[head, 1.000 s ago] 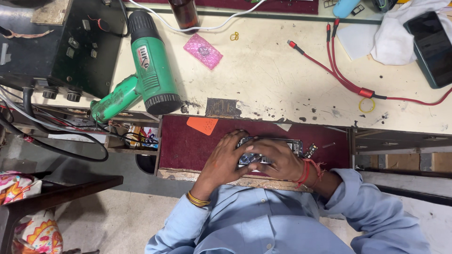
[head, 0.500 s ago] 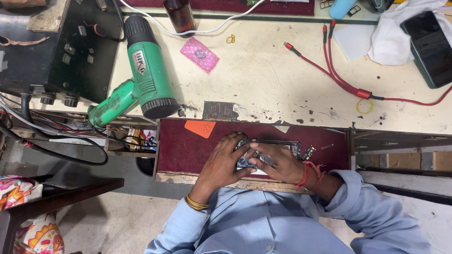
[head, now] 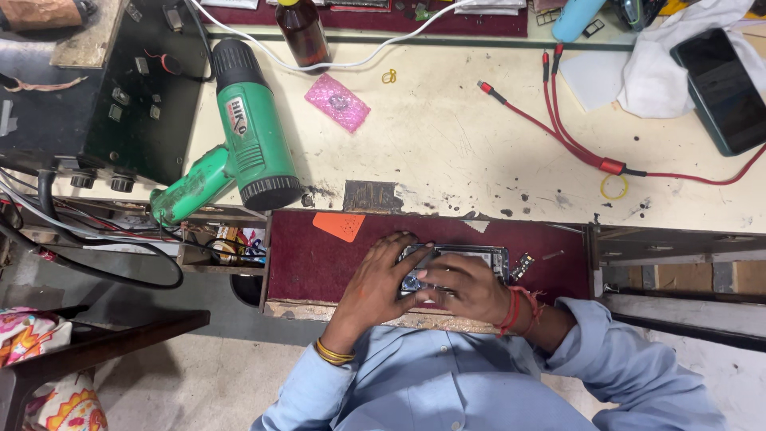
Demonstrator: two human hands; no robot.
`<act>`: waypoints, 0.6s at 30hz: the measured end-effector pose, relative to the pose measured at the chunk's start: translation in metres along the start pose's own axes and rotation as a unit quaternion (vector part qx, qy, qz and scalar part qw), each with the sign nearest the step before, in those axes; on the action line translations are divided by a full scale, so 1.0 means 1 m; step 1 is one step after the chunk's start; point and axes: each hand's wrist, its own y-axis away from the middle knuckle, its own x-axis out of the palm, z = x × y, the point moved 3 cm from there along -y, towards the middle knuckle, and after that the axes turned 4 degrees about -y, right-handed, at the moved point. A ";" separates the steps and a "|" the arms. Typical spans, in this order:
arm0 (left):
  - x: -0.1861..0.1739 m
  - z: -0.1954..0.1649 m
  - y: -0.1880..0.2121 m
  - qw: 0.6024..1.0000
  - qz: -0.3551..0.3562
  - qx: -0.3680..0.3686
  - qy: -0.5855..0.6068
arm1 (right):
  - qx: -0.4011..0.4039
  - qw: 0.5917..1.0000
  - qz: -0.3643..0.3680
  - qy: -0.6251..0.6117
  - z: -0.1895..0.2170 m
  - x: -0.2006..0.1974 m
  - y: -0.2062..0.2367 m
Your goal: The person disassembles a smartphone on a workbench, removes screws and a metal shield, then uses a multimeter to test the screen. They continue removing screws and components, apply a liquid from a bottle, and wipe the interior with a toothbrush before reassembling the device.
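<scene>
Right now both my hands sit on an opened phone, which lies on the dark red mat of the pulled-out drawer just below the bench edge. My left hand is curled over the phone's left end, fingers bent and gripping it. My right hand lies across the middle w/ fingers pressed flat on it; can't tell if anything small is pinched under them. An orange pick rests on the mat, up-left of the phone, not touching. Up on the bench: green heat gun on its side, pink bubble pouch near it, red cables further right.
</scene>
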 end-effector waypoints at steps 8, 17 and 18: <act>-0.001 -0.001 0.001 1.000 -0.005 0.003 0.010 | 0.001 1.000 -0.001 -0.015 -0.007 0.001 0.007; -0.002 -0.002 0.000 1.000 0.008 -0.004 0.005 | 0.008 0.998 0.016 -0.056 -0.008 0.001 0.007; -0.002 -0.002 0.000 1.000 0.008 -0.003 -0.004 | 0.012 0.999 0.016 -0.032 -0.008 0.001 0.007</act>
